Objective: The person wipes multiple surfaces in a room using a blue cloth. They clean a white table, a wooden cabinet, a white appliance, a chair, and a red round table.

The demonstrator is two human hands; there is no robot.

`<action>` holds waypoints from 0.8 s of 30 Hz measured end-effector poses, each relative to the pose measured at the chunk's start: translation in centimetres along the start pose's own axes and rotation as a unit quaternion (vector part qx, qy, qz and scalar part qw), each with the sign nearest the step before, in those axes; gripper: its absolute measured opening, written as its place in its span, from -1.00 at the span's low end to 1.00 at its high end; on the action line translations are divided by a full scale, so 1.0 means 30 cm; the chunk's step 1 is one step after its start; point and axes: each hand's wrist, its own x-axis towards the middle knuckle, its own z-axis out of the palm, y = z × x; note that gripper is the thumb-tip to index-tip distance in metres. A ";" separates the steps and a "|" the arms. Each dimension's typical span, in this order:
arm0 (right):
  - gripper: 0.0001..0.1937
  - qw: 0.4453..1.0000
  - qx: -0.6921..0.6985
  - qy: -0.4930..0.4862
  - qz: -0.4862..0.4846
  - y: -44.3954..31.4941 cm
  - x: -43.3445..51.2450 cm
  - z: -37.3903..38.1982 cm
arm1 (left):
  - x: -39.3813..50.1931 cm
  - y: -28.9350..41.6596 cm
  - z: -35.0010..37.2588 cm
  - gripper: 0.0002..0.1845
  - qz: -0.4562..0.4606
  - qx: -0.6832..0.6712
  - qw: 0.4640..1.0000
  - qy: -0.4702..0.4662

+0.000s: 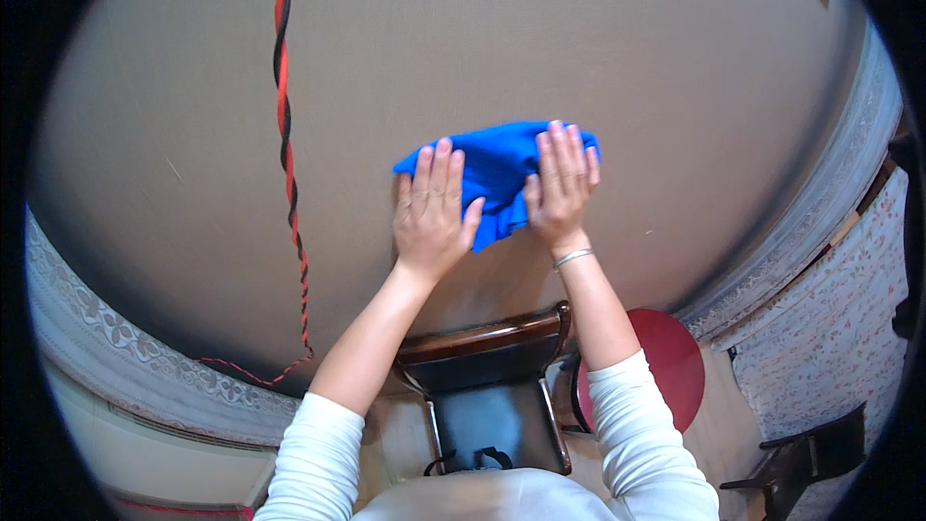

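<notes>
A crumpled blue cloth (499,159) lies against a broad brown surface (463,36) that looks like a wall. My left hand (434,213) is flat on the cloth's left part, fingers straight and thumb out to the side. On the right part, my right hand (561,184) presses the cloth with its fingers close together. Both palms are hidden. A bangle (574,259) circles my right wrist. Between the hands, a lower corner of the cloth hangs in folds.
A twisted red and black cord (283,116) runs down left of my hands. Below stand a wooden chair with a dark seat (481,412) and a round red stool (676,369). Lace-patterned trim (123,333) borders the left; floral fabric (817,318) hangs right, near a dark chair (817,456).
</notes>
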 end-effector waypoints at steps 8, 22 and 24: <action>-0.41 0.995 0.030 -0.055 0.083 0.051 -0.357 -0.061 | -0.138 0.172 0.092 -0.08 0.104 0.012 0.994 -0.034; -0.54 0.983 0.097 -0.117 -0.104 -0.198 0.001 0.013 | -0.094 -0.064 -0.092 -0.19 -0.109 0.015 0.992 0.055; -0.51 0.994 0.063 -0.080 -0.048 -0.095 0.001 -0.006 | -0.018 -0.040 -0.063 -0.19 -0.084 -0.012 0.994 0.071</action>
